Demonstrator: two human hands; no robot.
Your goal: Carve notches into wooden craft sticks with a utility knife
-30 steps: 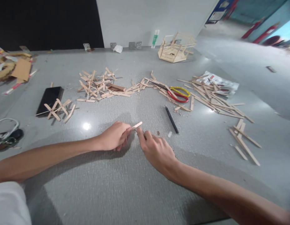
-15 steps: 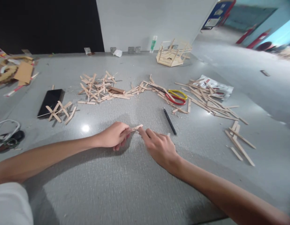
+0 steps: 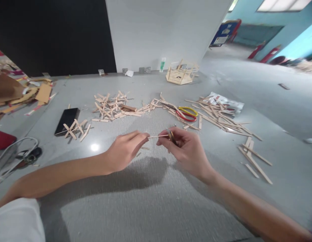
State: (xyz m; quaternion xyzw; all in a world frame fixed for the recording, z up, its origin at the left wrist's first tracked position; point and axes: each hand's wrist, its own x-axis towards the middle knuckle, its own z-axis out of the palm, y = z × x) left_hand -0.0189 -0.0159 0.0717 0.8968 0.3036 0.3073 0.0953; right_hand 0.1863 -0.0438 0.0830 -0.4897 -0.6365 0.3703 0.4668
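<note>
Both hands are raised a little above the grey floor. Between them they hold a thin wooden stick (image 3: 158, 136), seen edge-on and nearly level. My left hand (image 3: 125, 151) pinches the stick's left end with thumb and forefinger. My right hand (image 3: 188, 151) grips the right end with curled fingers. A dark slim object (image 3: 171, 136), which looks like the black pen, is also tucked in the right hand. A small wood scrap lies on the floor under the hands.
A heap of craft sticks (image 3: 113, 107) lies ahead, with scissors (image 3: 187, 112) and a plastic packet (image 3: 224, 101) amid more sticks to the right. Loose sticks (image 3: 254, 154) lie far right. A black phone (image 3: 67, 119), crossed sticks (image 3: 75, 129), a stick basket (image 3: 181, 74) and cardboard (image 3: 42, 92) are about.
Both hands have lifted off the floor with the stick, which is now edge-on. The black pen is gone from the floor beside the right hand. The camera has tilted upward.
</note>
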